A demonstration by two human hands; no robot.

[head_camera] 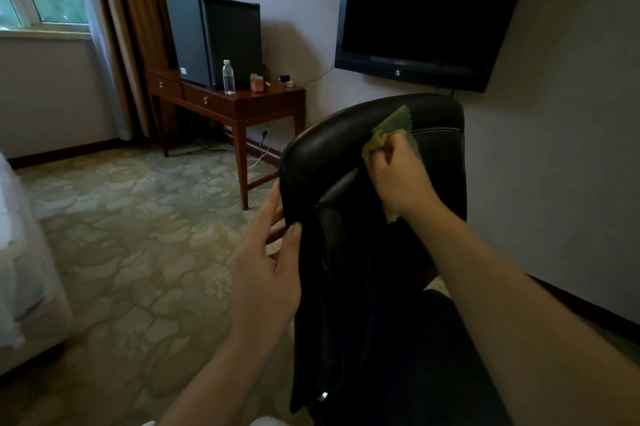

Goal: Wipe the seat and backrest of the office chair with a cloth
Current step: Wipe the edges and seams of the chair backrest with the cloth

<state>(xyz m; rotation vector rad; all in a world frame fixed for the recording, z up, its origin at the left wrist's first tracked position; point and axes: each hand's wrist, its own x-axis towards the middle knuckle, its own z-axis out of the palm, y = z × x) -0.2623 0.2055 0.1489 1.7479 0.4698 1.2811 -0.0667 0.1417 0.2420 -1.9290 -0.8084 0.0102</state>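
A black leather office chair [332, 148] stands in front of me, its backrest upright and its dark seat [433, 356] low at the right. My right hand [398, 172] holds a crumpled green cloth [394, 124] against the upper part of the backrest, near its top edge. My left hand [270, 266] grips the backrest's left edge, thumb on the front and fingers wrapped behind it.
A wooden desk [242, 107] at the back carries a black mini fridge [214, 39], a water bottle [228, 77] and small items. A television [426, 10] hangs on the right wall. A bed edge [20, 269] lies at the left on patterned carpet [138, 235].
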